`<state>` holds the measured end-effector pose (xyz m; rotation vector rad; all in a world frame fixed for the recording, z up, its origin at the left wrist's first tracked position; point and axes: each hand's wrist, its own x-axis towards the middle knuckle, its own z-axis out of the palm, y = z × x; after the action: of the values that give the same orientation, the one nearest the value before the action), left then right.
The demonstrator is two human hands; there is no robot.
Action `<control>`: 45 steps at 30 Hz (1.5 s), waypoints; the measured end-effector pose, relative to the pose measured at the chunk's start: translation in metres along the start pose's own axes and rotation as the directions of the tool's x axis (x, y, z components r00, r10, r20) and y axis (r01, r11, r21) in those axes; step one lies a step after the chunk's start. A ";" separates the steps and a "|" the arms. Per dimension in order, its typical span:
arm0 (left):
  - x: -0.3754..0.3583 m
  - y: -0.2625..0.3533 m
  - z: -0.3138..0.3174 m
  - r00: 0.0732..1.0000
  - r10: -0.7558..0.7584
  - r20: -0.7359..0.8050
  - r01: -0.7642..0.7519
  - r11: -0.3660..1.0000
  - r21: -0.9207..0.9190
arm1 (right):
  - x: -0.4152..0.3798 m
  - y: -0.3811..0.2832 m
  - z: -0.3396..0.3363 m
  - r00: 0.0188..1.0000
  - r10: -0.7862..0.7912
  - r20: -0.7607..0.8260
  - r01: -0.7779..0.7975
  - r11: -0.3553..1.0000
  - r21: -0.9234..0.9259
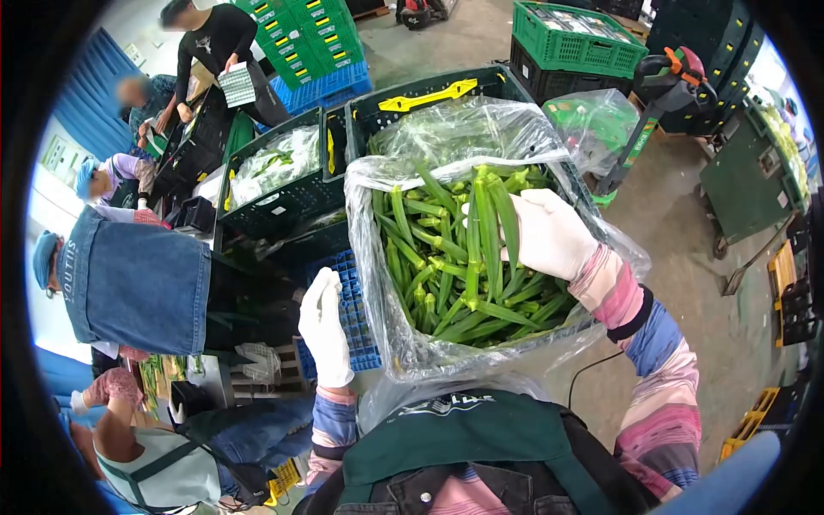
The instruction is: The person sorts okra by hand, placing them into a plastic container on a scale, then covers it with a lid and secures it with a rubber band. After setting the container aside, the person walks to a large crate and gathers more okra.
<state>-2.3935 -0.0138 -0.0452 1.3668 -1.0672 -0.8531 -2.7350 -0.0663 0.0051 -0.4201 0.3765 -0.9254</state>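
Several green okra pods (486, 219) are gripped in my right hand (552, 233), which wears a white glove and is over the right part of the crate. Below it, loose okra (429, 257) fills a crate lined with a clear plastic bag (367, 300), its edges folded out over the rim. My left hand (324, 330), also white-gloved, is raised just left of the bag, apart from it. Its fingers point up, slightly curled, and nothing shows in them.
Behind stand dark green crates (356, 137) with bagged produce, one with a yellow handle (427, 95). A blue plastic pallet (356, 318) lies at left. Co-workers (142, 279) are along the left side. A pallet jack (639, 137) and a green cart (742, 189) stand at right.
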 end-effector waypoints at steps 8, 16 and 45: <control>0.003 -0.002 -0.010 0.999 -0.022 -0.026 0.022 1.000 0.015 | -0.012 -0.014 -0.057 0.986 -0.123 -0.114 -0.119 -0.036 -0.992; -0.002 -0.003 -0.010 1.000 0.009 -0.011 -0.009 1.000 0.012 | -0.010 0.003 -0.102 0.998 -0.006 -0.064 -0.046 -0.763 -0.645; 0.000 0.005 -0.031 0.991 0.015 -0.132 -0.008 0.998 0.056 | 0.003 -0.039 -0.030 0.999 0.012 -0.044 -0.024 0.952 -0.304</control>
<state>-2.3647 -0.0035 -0.0378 1.4415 -1.0012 -0.7193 -2.7740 -0.0950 -0.0015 -0.6799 0.5639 -0.8610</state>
